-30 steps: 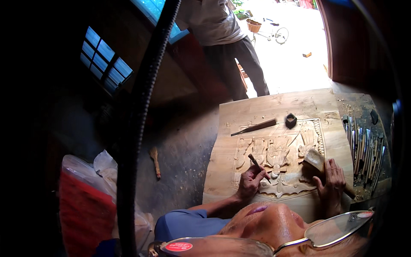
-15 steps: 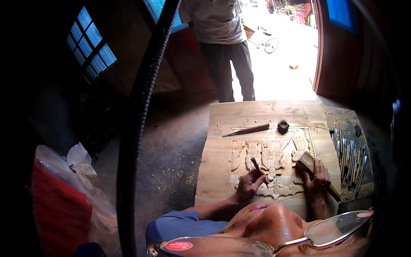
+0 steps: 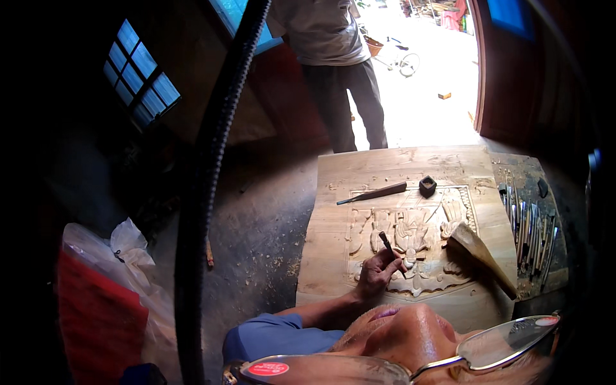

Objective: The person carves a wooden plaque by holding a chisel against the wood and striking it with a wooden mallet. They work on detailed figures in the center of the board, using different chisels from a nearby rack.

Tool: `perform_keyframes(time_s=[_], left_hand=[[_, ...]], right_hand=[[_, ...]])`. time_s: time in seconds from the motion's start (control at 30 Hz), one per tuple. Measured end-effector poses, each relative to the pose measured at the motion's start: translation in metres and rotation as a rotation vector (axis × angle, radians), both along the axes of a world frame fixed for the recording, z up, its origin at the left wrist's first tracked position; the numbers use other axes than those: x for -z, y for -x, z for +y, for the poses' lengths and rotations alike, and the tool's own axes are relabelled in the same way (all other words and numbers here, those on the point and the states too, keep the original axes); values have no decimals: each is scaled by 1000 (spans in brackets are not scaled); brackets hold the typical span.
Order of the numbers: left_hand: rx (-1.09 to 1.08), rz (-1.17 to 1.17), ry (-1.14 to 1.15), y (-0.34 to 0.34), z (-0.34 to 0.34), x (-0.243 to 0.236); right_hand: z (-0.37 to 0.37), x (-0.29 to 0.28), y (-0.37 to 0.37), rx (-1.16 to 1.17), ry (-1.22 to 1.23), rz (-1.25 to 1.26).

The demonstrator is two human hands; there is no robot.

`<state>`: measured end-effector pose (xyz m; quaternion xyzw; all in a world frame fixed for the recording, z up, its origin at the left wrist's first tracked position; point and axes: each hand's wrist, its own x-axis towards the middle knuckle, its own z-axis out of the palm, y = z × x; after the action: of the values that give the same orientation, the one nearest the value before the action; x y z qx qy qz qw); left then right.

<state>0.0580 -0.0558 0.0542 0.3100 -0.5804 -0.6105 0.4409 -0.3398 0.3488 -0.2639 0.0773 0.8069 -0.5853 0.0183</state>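
Observation:
My left hand (image 3: 375, 276) is closed around a chisel (image 3: 384, 240) with a dark handle, slanting over the carved relief. Under it lies a pale wooden board (image 3: 366, 163), its middle cut with raised figures and scrolls (image 3: 409, 234) inside a rectangular border. A wooden mallet (image 3: 481, 252) rests on the board's right part, its handle pointing toward the near right corner. No hand touches the mallet, and my right hand does not show. Farther back on the board are another chisel (image 3: 378, 192) with a long brown handle and a small dark square block (image 3: 427, 186) with a hollow top.
Several carving tools (image 3: 532, 237) lie side by side on a worn side bench (image 3: 513, 165) at the right. A person (image 3: 343, 83) stands beyond the board, before the bright doorway. Wood chips litter the floor (image 3: 256, 237). Clear plastic sheeting (image 3: 131, 250) and red cloth (image 3: 96, 314) are at left.
My right hand has let go of the mallet and gone out of view, leaving the mallet on the board. My left hand still holds the chisel in about the same place.

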Motion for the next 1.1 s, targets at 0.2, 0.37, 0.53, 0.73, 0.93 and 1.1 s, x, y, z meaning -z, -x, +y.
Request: perform_keyframes(time_s=[0.2,0.37,0.53,0.73,0.93,1.1], left_hand=[[-30,-46,7,-1,-4,3],[10,-57,73,18,-5,-12],[7,-28,70,45,-27,-9],[36,-172,88,24,-21,2],[95,-146,158,19,-25,-1],[142,-138,233,24,-12,0]], right_hand=[[-15,34,-69,-182,8,-308],[-35,33,-89,-228,25,-332],[-33,30,-104,-253,5,-346],[-14,18,-117,-260,-69,-357],[-25,-5,-121,-263,-93,-323],[-58,-15,-115,-329,-63,-244]])
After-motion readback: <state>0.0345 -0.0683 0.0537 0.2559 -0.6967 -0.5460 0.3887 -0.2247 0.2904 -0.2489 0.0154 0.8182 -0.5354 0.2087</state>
